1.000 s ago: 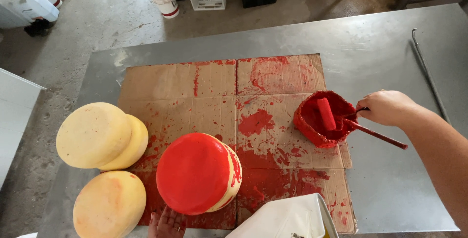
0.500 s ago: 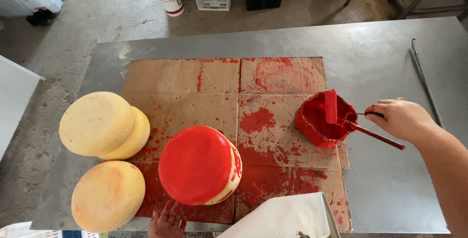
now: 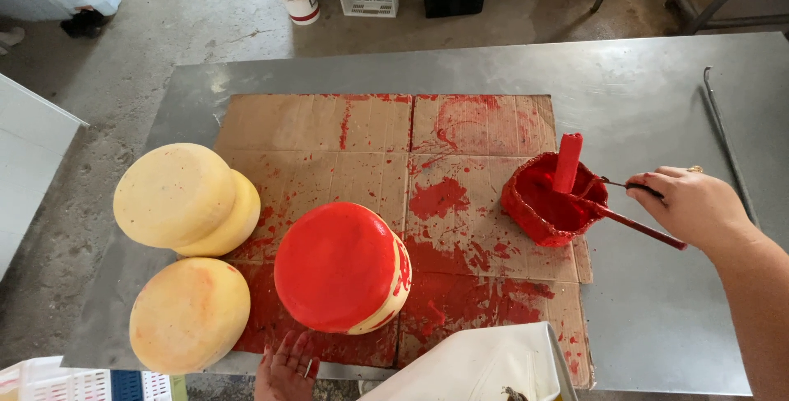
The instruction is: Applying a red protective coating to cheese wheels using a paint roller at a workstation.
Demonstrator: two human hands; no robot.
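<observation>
From the head camera, the right hand (image 3: 694, 204) is closed on the handle of a small paint roller (image 3: 569, 163), which stands in the red bucket (image 3: 549, 204) on the stained cardboard (image 3: 329, 134); bare steel table (image 3: 657, 72) lies behind. The roller is now more upright than a second ago. The left hand (image 3: 286, 368), cut off below, touches the red-coated cheese wheel (image 3: 339, 268); I cannot tell its grip.

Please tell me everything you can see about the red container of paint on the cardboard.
The red container is a small round tub, smeared red inside and out, holding wet red coating. It sits upright near the right edge of the stained cardboard on the metal table. A red brush stands in it, leaning on the rim. The right hand is beside it, holding a thin wire handle and a red stick that reaches the tub.
</observation>
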